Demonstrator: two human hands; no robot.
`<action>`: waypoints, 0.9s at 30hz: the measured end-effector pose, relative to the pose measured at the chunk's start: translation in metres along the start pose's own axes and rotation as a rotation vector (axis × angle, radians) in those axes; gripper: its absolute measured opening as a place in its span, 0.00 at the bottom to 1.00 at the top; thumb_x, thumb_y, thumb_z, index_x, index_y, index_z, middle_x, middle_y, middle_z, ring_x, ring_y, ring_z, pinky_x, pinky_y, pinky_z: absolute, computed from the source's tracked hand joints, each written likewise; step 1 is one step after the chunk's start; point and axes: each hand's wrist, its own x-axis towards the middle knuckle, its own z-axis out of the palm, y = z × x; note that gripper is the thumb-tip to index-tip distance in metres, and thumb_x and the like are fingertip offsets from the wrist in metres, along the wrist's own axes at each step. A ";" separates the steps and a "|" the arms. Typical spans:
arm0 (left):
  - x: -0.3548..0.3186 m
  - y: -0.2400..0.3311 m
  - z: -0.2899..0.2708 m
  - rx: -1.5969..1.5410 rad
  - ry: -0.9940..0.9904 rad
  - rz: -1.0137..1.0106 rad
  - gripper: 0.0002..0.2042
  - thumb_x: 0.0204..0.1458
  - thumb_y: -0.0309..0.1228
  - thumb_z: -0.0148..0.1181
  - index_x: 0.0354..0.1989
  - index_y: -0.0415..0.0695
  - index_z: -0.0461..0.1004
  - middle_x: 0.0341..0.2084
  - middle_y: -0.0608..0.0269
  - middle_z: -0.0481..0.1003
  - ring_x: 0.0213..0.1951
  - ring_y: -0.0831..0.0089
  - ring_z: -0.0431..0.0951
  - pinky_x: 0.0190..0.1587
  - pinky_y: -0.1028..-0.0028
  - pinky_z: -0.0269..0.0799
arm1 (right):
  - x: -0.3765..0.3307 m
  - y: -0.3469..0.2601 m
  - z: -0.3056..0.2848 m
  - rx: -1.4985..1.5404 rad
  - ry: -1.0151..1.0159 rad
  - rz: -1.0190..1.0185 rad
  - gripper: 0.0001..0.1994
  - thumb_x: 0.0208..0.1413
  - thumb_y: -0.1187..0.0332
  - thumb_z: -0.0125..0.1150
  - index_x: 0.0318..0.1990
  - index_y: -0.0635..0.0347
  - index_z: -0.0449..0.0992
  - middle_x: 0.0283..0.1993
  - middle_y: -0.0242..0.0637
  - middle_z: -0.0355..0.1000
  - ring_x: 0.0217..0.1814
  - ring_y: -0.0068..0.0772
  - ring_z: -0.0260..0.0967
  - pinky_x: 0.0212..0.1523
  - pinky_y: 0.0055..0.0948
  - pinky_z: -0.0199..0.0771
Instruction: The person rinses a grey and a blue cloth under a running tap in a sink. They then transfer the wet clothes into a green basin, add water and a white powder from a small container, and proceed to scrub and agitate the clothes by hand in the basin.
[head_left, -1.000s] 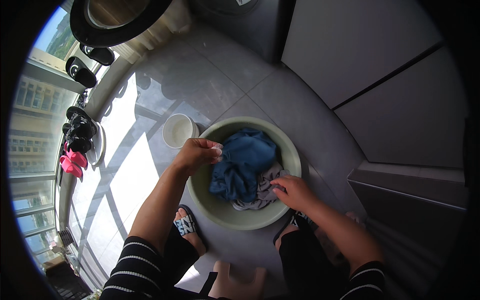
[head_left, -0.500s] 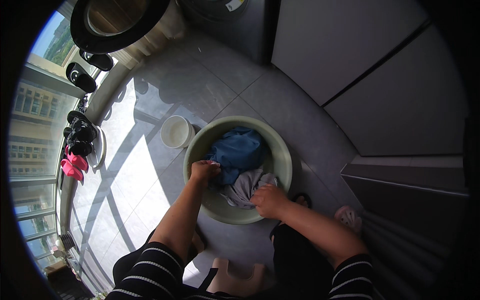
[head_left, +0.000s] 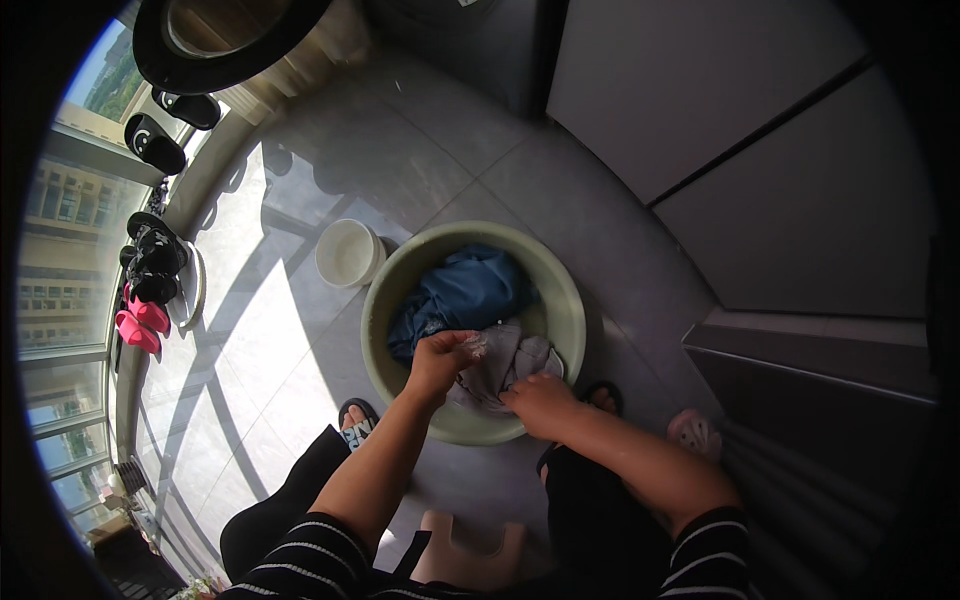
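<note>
A pale green wash basin [head_left: 560,300] stands on the grey tiled floor in front of me. Inside it lie a blue garment [head_left: 462,295] at the back and a grey cloth [head_left: 505,362] at the front. My left hand [head_left: 440,360] is closed on the grey cloth near its upper edge. My right hand [head_left: 538,402] grips the same cloth at the basin's near rim. Both hands are close together over the basin's front half.
A small white bowl [head_left: 348,252] sits just left of the basin. Pink slippers [head_left: 140,325] and black shoes [head_left: 150,265] line the window sill at left. A low wooden stool [head_left: 470,550] is under me. Grey cabinet fronts [head_left: 760,150] rise at right.
The view has shifted closer to the basin. My left hand moved from the basin's left rim onto the grey cloth, and my right hand came in beside it.
</note>
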 end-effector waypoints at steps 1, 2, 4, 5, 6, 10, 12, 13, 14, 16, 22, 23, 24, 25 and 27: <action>-0.001 -0.004 -0.002 -0.015 0.008 -0.022 0.14 0.45 0.16 0.56 0.43 0.34 0.73 0.34 0.60 0.77 0.33 0.76 0.76 0.38 0.79 0.72 | 0.000 0.004 -0.002 -0.002 0.015 0.009 0.10 0.44 0.72 0.53 0.36 0.55 0.76 0.37 0.39 0.72 0.42 0.42 0.70 0.44 0.40 0.66; -0.003 -0.008 -0.003 -0.030 0.015 -0.044 0.14 0.45 0.16 0.56 0.43 0.34 0.73 0.35 0.59 0.76 0.34 0.76 0.76 0.39 0.79 0.72 | 0.001 0.007 -0.004 -0.005 0.029 0.018 0.10 0.44 0.72 0.53 0.36 0.55 0.76 0.36 0.39 0.72 0.41 0.42 0.70 0.43 0.40 0.66; -0.001 -0.007 -0.002 -0.016 0.001 -0.051 0.15 0.45 0.16 0.55 0.44 0.33 0.72 0.36 0.59 0.76 0.35 0.75 0.76 0.40 0.78 0.72 | 0.001 0.013 -0.004 0.002 0.077 0.025 0.10 0.44 0.73 0.53 0.36 0.55 0.76 0.33 0.38 0.72 0.38 0.43 0.71 0.41 0.40 0.67; 0.003 -0.005 0.000 0.013 -0.021 -0.040 0.15 0.45 0.16 0.54 0.44 0.33 0.72 0.37 0.59 0.76 0.35 0.75 0.76 0.40 0.78 0.72 | 0.002 0.014 -0.005 0.007 0.073 0.033 0.10 0.44 0.73 0.53 0.36 0.55 0.76 0.33 0.38 0.72 0.38 0.43 0.71 0.41 0.40 0.67; 0.007 -0.004 0.001 0.038 -0.042 -0.028 0.16 0.45 0.16 0.54 0.45 0.33 0.72 0.37 0.59 0.76 0.35 0.74 0.76 0.41 0.78 0.71 | 0.002 0.015 -0.007 0.012 0.067 0.038 0.10 0.43 0.73 0.53 0.35 0.55 0.75 0.33 0.39 0.72 0.39 0.43 0.71 0.41 0.40 0.67; 0.037 0.000 -0.004 0.059 0.029 0.100 0.17 0.44 0.17 0.55 0.47 0.34 0.71 0.37 0.56 0.77 0.36 0.68 0.77 0.42 0.75 0.72 | 0.001 0.015 -0.005 0.017 0.074 0.027 0.11 0.43 0.73 0.54 0.36 0.54 0.76 0.34 0.39 0.72 0.39 0.43 0.71 0.41 0.40 0.67; 0.055 0.006 -0.010 0.384 0.084 0.294 0.16 0.48 0.19 0.53 0.47 0.33 0.71 0.38 0.58 0.76 0.38 0.71 0.77 0.43 0.75 0.72 | 0.001 0.017 -0.004 0.033 0.090 0.021 0.12 0.43 0.73 0.54 0.37 0.54 0.76 0.34 0.39 0.71 0.40 0.43 0.71 0.41 0.41 0.67; 0.063 0.013 -0.010 0.548 0.105 0.387 0.15 0.49 0.20 0.52 0.48 0.33 0.70 0.38 0.59 0.76 0.39 0.72 0.76 0.44 0.76 0.71 | 0.000 0.017 -0.003 0.044 0.097 0.025 0.12 0.43 0.74 0.54 0.38 0.54 0.76 0.34 0.39 0.71 0.40 0.43 0.70 0.41 0.41 0.67; 0.069 0.020 -0.010 0.605 0.114 0.486 0.18 0.49 0.25 0.55 0.50 0.36 0.69 0.43 0.52 0.75 0.43 0.65 0.76 0.48 0.71 0.71 | 0.000 0.017 -0.001 0.042 0.083 0.036 0.13 0.43 0.73 0.54 0.38 0.53 0.76 0.35 0.39 0.71 0.40 0.43 0.70 0.42 0.41 0.67; 0.077 0.017 -0.014 0.999 0.104 0.677 0.23 0.47 0.31 0.58 0.54 0.40 0.67 0.50 0.47 0.69 0.51 0.56 0.70 0.54 0.67 0.65 | 0.002 0.019 0.001 0.034 0.059 0.049 0.14 0.43 0.73 0.54 0.40 0.53 0.76 0.35 0.39 0.71 0.41 0.43 0.70 0.42 0.42 0.67; 0.059 -0.046 -0.040 1.590 0.167 0.520 0.23 0.45 0.36 0.59 0.51 0.42 0.66 0.51 0.46 0.67 0.53 0.49 0.66 0.54 0.61 0.63 | -0.002 0.018 0.000 0.024 0.004 0.084 0.17 0.44 0.70 0.57 0.46 0.51 0.75 0.39 0.37 0.71 0.45 0.41 0.68 0.46 0.40 0.66; 0.060 -0.051 -0.047 1.565 0.154 0.456 0.19 0.46 0.35 0.58 0.47 0.42 0.68 0.46 0.46 0.70 0.50 0.49 0.69 0.51 0.61 0.65 | -0.001 0.017 0.001 0.015 0.001 0.086 0.18 0.44 0.70 0.57 0.46 0.50 0.75 0.39 0.37 0.71 0.45 0.41 0.68 0.46 0.40 0.66; 0.056 -0.047 -0.045 1.537 0.142 0.394 0.15 0.46 0.33 0.57 0.43 0.42 0.70 0.41 0.46 0.73 0.46 0.49 0.72 0.49 0.60 0.67 | -0.001 0.019 0.004 0.002 -0.003 0.088 0.18 0.44 0.70 0.57 0.46 0.50 0.75 0.39 0.37 0.71 0.45 0.41 0.68 0.46 0.40 0.66; 0.054 -0.041 -0.044 1.438 0.141 0.420 0.13 0.47 0.31 0.55 0.41 0.42 0.70 0.37 0.47 0.74 0.42 0.49 0.72 0.46 0.59 0.68 | -0.001 0.021 0.006 -0.010 -0.008 0.090 0.18 0.44 0.70 0.57 0.47 0.50 0.75 0.39 0.36 0.71 0.45 0.41 0.68 0.46 0.40 0.66; 0.051 -0.023 -0.042 1.241 0.146 0.467 0.08 0.47 0.28 0.53 0.36 0.41 0.70 0.28 0.47 0.75 0.34 0.47 0.74 0.40 0.57 0.70 | -0.001 0.022 0.008 -0.025 -0.015 0.074 0.19 0.44 0.69 0.58 0.48 0.50 0.74 0.39 0.37 0.71 0.46 0.42 0.68 0.46 0.40 0.66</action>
